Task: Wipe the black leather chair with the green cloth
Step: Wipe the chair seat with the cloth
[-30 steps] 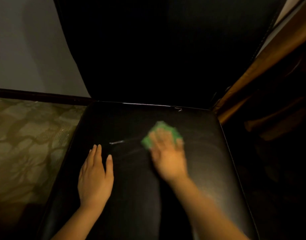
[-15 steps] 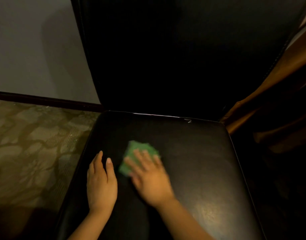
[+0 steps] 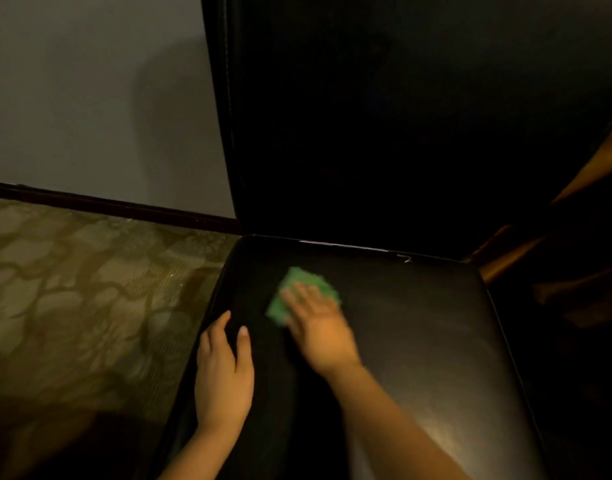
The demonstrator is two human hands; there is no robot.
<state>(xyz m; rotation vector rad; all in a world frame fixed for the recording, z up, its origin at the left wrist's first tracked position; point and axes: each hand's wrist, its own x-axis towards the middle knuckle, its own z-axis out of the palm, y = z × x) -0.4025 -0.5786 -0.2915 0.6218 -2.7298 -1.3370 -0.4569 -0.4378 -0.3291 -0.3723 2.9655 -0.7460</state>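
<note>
The black leather chair fills the middle and right of the head view, its seat (image 3: 418, 323) glossy and its tall backrest (image 3: 384, 116) dark. A folded green cloth (image 3: 297, 289) lies on the left half of the seat. My right hand (image 3: 318, 327) presses flat on the cloth, fingers spread over it, and looks blurred. My left hand (image 3: 224, 372) rests palm down on the seat's left edge, fingers slightly apart, holding nothing. Most of the cloth's near part is hidden under my right hand.
A patterned olive carpet (image 3: 82, 299) lies to the left of the chair. A grey wall (image 3: 89, 91) with a dark baseboard (image 3: 107, 204) runs behind it. Brown wooden furniture (image 3: 505, 265) stands close against the chair's right side.
My right hand slid the cloth from the seat's middle to its left half, near my left hand. The left hand stayed on the left edge. The camera view shifted left.
</note>
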